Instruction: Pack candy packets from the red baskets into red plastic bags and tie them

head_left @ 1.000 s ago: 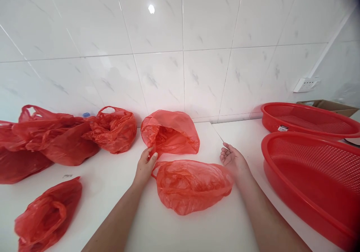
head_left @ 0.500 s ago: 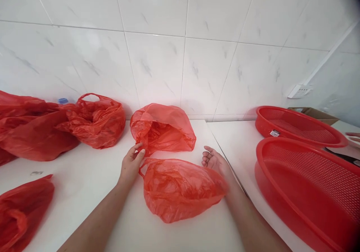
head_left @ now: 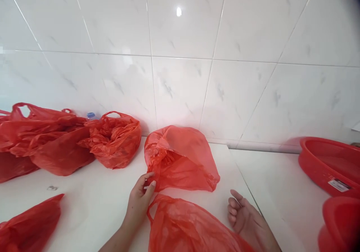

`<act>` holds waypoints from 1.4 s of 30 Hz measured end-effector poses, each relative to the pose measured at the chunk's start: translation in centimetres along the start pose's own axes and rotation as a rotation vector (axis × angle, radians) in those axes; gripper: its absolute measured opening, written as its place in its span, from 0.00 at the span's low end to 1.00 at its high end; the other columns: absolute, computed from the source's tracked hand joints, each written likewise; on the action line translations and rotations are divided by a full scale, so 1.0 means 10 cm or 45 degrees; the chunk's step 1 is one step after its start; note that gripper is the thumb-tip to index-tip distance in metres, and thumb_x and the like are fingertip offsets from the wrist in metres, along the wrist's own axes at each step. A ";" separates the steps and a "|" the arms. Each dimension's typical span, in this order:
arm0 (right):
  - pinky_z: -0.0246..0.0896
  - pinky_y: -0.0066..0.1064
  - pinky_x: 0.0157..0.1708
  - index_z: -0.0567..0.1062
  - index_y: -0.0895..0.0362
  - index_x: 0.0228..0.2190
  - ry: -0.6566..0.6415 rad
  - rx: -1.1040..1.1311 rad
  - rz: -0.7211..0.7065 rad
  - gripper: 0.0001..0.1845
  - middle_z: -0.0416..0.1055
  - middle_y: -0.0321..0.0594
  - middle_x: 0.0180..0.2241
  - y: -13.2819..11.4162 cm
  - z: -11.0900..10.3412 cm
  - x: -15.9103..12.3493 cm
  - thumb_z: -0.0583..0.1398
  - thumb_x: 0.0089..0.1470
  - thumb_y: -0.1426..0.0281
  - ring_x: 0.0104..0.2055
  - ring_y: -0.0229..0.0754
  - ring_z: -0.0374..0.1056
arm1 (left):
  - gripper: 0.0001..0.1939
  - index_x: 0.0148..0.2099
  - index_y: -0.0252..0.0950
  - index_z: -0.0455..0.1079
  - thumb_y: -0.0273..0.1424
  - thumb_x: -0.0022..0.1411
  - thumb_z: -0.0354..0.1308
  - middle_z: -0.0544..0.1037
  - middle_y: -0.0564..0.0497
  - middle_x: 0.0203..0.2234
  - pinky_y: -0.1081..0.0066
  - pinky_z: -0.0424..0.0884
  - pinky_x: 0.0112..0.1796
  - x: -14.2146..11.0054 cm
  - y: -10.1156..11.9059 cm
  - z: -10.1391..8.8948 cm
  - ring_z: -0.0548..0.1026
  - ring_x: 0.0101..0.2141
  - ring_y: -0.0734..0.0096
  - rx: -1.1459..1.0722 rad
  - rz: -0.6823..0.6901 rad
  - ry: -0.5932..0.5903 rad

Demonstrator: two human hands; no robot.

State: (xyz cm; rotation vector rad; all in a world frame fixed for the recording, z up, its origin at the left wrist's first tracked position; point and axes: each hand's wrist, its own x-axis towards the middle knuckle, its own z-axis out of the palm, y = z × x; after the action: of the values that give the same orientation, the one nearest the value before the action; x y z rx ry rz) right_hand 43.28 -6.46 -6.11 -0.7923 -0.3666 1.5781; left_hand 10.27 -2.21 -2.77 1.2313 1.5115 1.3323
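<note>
My left hand (head_left: 139, 201) rests on the white counter (head_left: 95, 203) with its fingers loosely apart. Its fingertips touch the lower edge of a crumpled red plastic bag (head_left: 180, 160) lying near the wall. A second red plastic bag (head_left: 182, 227) lies just in front of me, between my two hands. My right hand (head_left: 246, 218) lies palm up at that bag's right side, fingers curled loosely, holding nothing.
Several more red plastic bags (head_left: 112, 139) lie heaped at the left against the tiled wall, with a blue bottle cap (head_left: 90, 115) behind them. Another red bag (head_left: 28, 225) sits at the lower left. Two red plastic baskets (head_left: 329, 165) stand at the right.
The view has swung left and tilted up, so the baskets slid toward the right edge. My hands stay almost where they were beside the bags.
</note>
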 end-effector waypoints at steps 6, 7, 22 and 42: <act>0.63 0.30 0.23 0.76 0.48 0.39 0.011 0.042 0.060 0.16 0.65 0.37 0.28 0.02 -0.05 0.02 0.66 0.45 0.62 0.25 0.36 0.61 | 0.17 0.39 0.39 0.69 0.46 0.54 0.57 0.74 0.51 0.30 0.69 0.71 0.30 0.02 -0.05 -0.01 0.72 0.28 0.68 -0.028 0.014 0.039; 0.63 0.29 0.23 0.76 0.48 0.39 0.009 0.042 0.048 0.16 0.65 0.37 0.28 0.02 -0.03 0.01 0.66 0.45 0.62 0.25 0.36 0.61 | 0.17 0.39 0.39 0.68 0.45 0.54 0.57 0.74 0.51 0.30 0.69 0.71 0.30 0.02 -0.05 -0.01 0.72 0.28 0.69 -0.028 0.019 0.042; 0.42 0.22 0.17 0.74 0.55 0.37 -0.256 -0.099 -0.083 0.16 0.56 0.28 0.18 0.00 0.34 -0.02 0.65 0.46 0.60 0.17 0.28 0.48 | 0.22 0.43 0.41 0.74 0.48 0.53 0.54 0.79 0.50 0.41 0.64 0.70 0.44 0.13 -0.08 -0.07 0.75 0.44 0.56 0.213 0.050 -0.050; 0.51 0.23 0.20 0.71 0.55 0.36 -0.244 -0.426 -0.259 0.18 0.65 0.30 0.21 0.02 0.44 -0.18 0.64 0.45 0.59 0.19 0.31 0.57 | 0.20 0.39 0.38 0.71 0.48 0.53 0.54 0.78 0.49 0.36 0.63 0.69 0.43 0.06 -0.03 -0.04 0.75 0.38 0.60 0.286 0.170 -0.068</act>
State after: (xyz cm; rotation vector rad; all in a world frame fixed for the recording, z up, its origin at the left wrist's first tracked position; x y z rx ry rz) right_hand 40.16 -7.30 -2.68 -0.8292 -0.8416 1.4220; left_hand 9.67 -1.75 -2.93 1.5200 1.5975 1.2274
